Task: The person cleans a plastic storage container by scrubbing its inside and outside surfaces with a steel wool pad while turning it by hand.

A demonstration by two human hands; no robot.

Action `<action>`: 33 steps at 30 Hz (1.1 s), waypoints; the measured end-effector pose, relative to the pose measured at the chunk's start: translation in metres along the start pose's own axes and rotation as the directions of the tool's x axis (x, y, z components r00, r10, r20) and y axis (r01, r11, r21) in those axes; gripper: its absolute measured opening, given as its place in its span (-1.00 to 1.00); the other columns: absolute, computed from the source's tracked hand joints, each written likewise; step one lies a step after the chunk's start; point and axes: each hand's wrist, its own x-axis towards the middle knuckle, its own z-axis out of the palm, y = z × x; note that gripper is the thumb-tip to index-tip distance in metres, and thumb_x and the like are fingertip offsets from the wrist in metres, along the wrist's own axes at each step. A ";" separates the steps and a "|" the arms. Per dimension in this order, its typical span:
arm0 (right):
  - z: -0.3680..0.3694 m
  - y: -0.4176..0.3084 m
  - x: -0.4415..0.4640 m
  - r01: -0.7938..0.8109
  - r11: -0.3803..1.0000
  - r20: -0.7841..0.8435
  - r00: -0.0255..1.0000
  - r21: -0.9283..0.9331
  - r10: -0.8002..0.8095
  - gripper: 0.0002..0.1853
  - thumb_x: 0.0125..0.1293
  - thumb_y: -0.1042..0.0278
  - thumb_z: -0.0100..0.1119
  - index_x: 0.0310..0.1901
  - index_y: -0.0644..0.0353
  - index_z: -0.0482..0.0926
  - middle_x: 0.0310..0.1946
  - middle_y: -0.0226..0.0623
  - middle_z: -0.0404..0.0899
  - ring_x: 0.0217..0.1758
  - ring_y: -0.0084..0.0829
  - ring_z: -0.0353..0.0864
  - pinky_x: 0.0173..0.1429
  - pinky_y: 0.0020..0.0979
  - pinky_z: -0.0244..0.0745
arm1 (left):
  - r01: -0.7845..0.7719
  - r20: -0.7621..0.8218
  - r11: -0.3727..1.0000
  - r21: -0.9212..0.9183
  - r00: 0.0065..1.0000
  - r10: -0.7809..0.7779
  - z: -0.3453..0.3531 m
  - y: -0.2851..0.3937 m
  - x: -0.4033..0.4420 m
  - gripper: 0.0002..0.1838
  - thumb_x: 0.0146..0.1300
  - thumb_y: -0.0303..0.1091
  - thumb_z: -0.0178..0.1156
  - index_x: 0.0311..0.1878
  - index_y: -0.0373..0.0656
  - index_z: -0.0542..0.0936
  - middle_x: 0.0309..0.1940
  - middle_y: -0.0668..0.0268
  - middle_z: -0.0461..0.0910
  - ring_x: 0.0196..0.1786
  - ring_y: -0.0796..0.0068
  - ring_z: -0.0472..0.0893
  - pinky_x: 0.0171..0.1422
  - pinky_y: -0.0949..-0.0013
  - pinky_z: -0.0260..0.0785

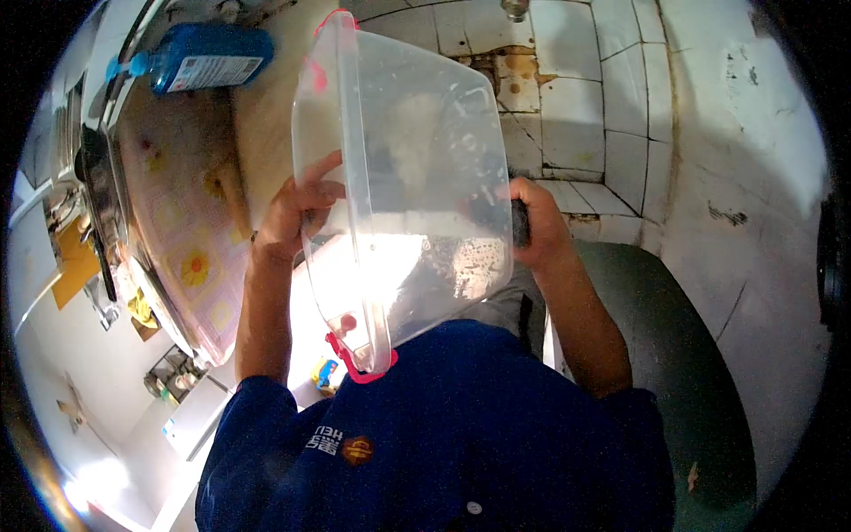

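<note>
A large clear plastic box with pink-red clips at its rim is tilted on its side before my chest, its open side to the left. My left hand grips its rim side, some fingers showing through the plastic. At the base of the box, on the right, my right hand is closed around a dark object that touches the base. What this object is cannot be made out. Water drops or suds cling to the lower wall of the box.
A blue bottle lies at the upper left, near a flower-patterned cloth. A metal spout shows at the top, over stained white tiles. To the right is a dark green surface beside a white wall.
</note>
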 end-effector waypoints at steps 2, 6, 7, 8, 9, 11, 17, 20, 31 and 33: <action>0.008 0.005 0.001 -0.056 0.998 0.019 0.998 0.009 0.056 -0.66 0.19 0.34 0.05 -0.09 0.43 0.55 -0.22 -0.05 0.65 -0.21 -0.26 0.69 -0.03 -0.31 0.63 | -0.019 -0.032 0.998 -0.065 0.999 0.017 -0.006 0.000 -0.010 -0.36 0.04 -0.49 0.02 0.30 -0.40 0.35 -0.37 0.17 0.65 -0.73 0.73 0.22 -0.68 0.63 -0.02; 0.049 0.003 -0.016 0.066 0.972 0.076 0.996 -0.226 -0.050 -0.66 0.23 0.33 0.03 -0.08 0.41 0.52 -0.22 -0.10 0.63 -0.19 -0.30 0.68 -0.03 -0.34 0.61 | -0.020 -0.144 1.000 -0.014 0.989 0.018 -0.010 0.021 -0.033 -0.35 0.05 -0.48 0.03 0.30 -0.41 0.34 -0.45 0.25 0.60 -0.72 0.73 0.23 -0.68 0.62 -0.02; 0.058 0.001 -0.017 0.120 0.946 0.097 0.991 -0.302 -0.095 -0.69 0.23 0.33 0.02 -0.10 0.39 0.53 -0.24 -0.12 0.63 -0.21 -0.33 0.67 -0.06 -0.35 0.62 | -0.001 -0.172 1.000 -0.012 0.985 -0.001 -0.010 0.033 -0.041 -0.36 0.05 -0.48 0.03 0.29 -0.41 0.35 -0.45 0.27 0.59 -0.73 0.73 0.22 -0.69 0.62 -0.03; 0.067 0.000 -0.019 0.174 0.911 0.118 0.983 -0.374 -0.139 -0.71 0.23 0.33 0.02 -0.12 0.36 0.53 -0.26 -0.15 0.62 -0.23 -0.35 0.67 -0.09 -0.37 0.62 | 0.015 -0.200 1.000 -0.011 0.980 -0.017 -0.011 0.039 -0.047 -0.36 0.05 -0.47 0.03 0.29 -0.41 0.35 -0.46 0.28 0.58 -0.74 0.73 0.22 -0.70 0.61 -0.04; 0.071 -0.005 -0.017 0.078 0.967 0.210 0.977 -0.242 -0.026 -0.60 0.24 0.32 -0.04 0.05 0.40 0.35 -0.06 0.02 0.44 -0.02 -0.21 0.53 0.08 -0.28 0.51 | -0.001 -0.211 1.000 -0.019 0.977 -0.003 -0.020 0.037 -0.052 -0.36 0.05 -0.47 0.03 0.29 -0.41 0.35 -0.46 0.28 0.58 -0.74 0.73 0.22 -0.70 0.61 -0.04; 0.082 -0.016 -0.016 -0.170 0.985 0.417 0.895 -0.014 0.160 -0.28 0.25 0.29 -0.16 0.39 0.48 -0.02 0.35 0.35 0.08 0.40 0.07 0.25 0.41 -0.10 0.29 | -0.139 -0.162 0.985 -0.098 0.979 0.122 -0.038 0.036 -0.061 -0.37 0.06 -0.48 0.02 0.29 -0.41 0.36 -0.47 0.29 0.58 -0.76 0.74 0.20 -0.71 0.62 -0.06; 0.128 -0.026 -0.042 -0.126 0.986 0.271 0.951 -0.112 0.152 -0.32 0.16 0.34 -0.07 0.29 0.56 0.11 0.23 0.32 0.26 0.29 0.07 0.34 0.41 -0.09 0.25 | -0.333 -0.193 0.942 -0.047 0.928 0.319 -0.043 0.072 -0.097 -0.38 0.08 -0.50 0.00 0.30 -0.38 0.35 -0.37 0.16 0.66 -0.79 0.76 0.15 -0.71 0.64 -0.06; 0.161 -0.031 -0.064 -0.103 0.989 0.386 0.912 -0.105 0.136 -0.20 0.15 0.35 -0.09 0.39 0.54 -0.09 0.31 0.49 0.07 0.40 0.24 0.16 0.49 0.01 0.10 | -0.385 -0.222 0.921 -0.056 0.904 0.365 -0.044 0.082 -0.109 -0.39 0.08 -0.51 -0.01 0.30 -0.36 0.35 -0.31 0.08 0.68 -0.79 0.77 0.15 -0.72 0.63 -0.06; 0.194 -0.023 -0.073 0.073 0.974 0.391 0.920 -0.215 0.017 -0.25 0.22 0.24 -0.12 0.37 0.53 0.01 0.34 0.37 0.10 0.42 0.11 0.20 0.47 -0.04 0.15 | -0.505 -0.122 0.861 -0.056 0.860 0.496 -0.046 0.100 -0.105 -0.45 0.19 -0.48 0.01 0.30 -0.36 0.34 -0.28 0.12 0.68 -0.66 0.75 0.31 -0.63 0.67 0.04; 0.201 -0.023 -0.078 0.113 0.961 0.381 0.925 -0.252 -0.009 -0.30 0.24 0.27 -0.15 0.35 0.53 0.06 0.35 0.30 0.13 0.43 0.01 0.21 0.47 -0.07 0.16 | -0.528 -0.125 0.849 -0.014 0.844 0.522 -0.038 0.106 -0.102 -0.47 0.25 -0.38 0.03 0.29 -0.33 0.35 -0.25 0.13 0.67 -0.51 0.69 0.46 -0.57 0.68 0.10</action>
